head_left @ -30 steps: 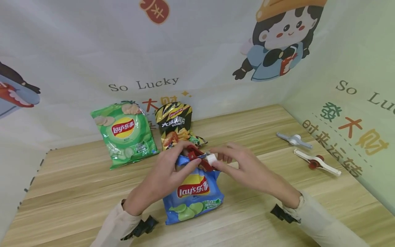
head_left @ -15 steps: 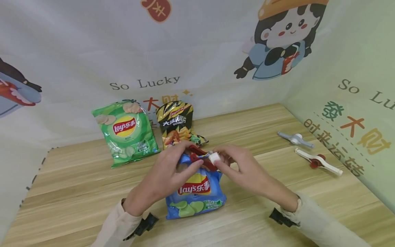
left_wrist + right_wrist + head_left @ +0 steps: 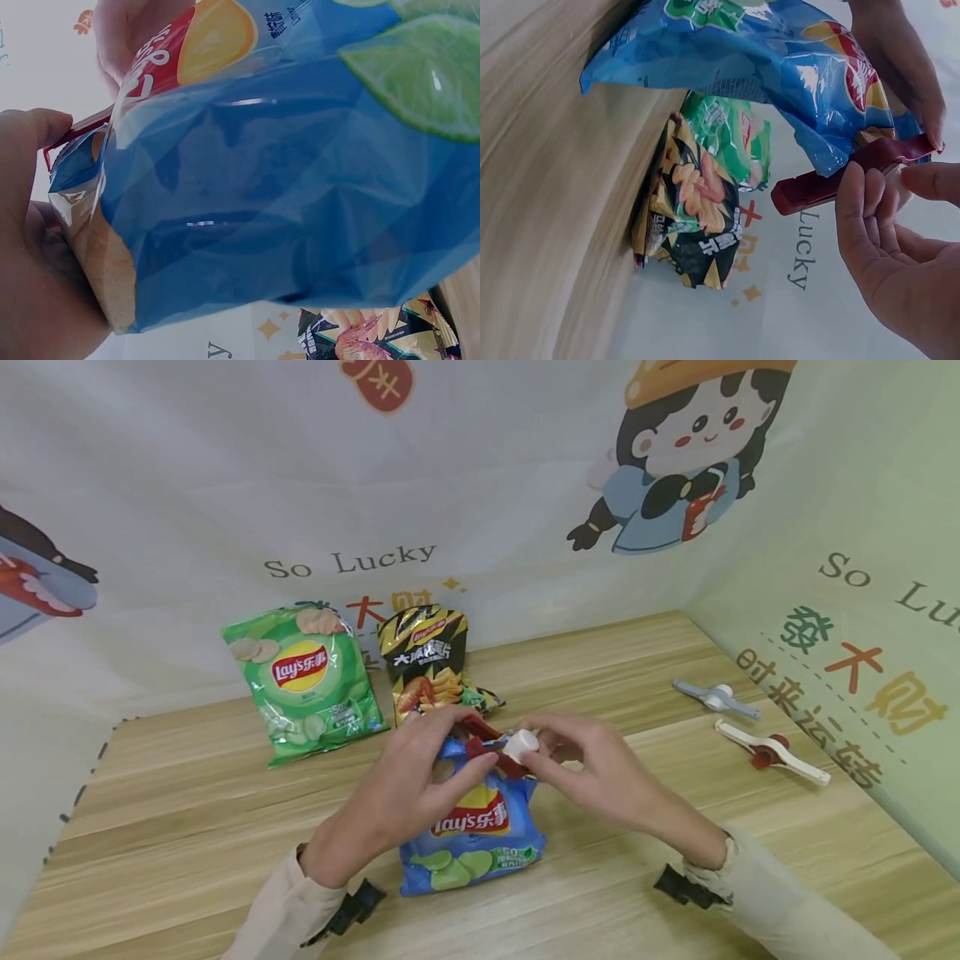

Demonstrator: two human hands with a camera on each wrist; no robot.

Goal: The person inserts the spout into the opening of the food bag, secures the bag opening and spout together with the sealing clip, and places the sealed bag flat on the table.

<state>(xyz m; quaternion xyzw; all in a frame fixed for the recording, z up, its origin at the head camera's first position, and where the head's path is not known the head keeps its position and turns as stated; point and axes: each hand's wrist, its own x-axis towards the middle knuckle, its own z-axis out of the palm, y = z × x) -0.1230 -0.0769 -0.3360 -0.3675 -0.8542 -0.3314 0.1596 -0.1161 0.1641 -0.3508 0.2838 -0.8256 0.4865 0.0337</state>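
A blue potato chip bag (image 3: 472, 856) stands at the front middle of the table, its top between my two hands. Across its top lies a red bag clip (image 3: 810, 191), with a white round cap (image 3: 522, 746) near its right part. My left hand (image 3: 397, 781) pinches the clip's left end, thumb at the front and fingers behind; the left wrist view shows its thumb on the red edge. My right hand (image 3: 603, 768) pinches the white cap between thumb and fingers. Creased silvery foil (image 3: 105, 262) shows at the bag's side by my left palm.
Behind stand a green chip bag (image 3: 300, 693) and a black-and-yellow chip bag (image 3: 423, 656), both near the printed backdrop (image 3: 487, 485). On the right lie a grey-blue clip (image 3: 716, 697) and a white clip with a red cap (image 3: 772, 753).
The white cap has turned in my right fingers and now shows a rounder face. Both hands stay at the top of the blue bag, which has shifted slightly.
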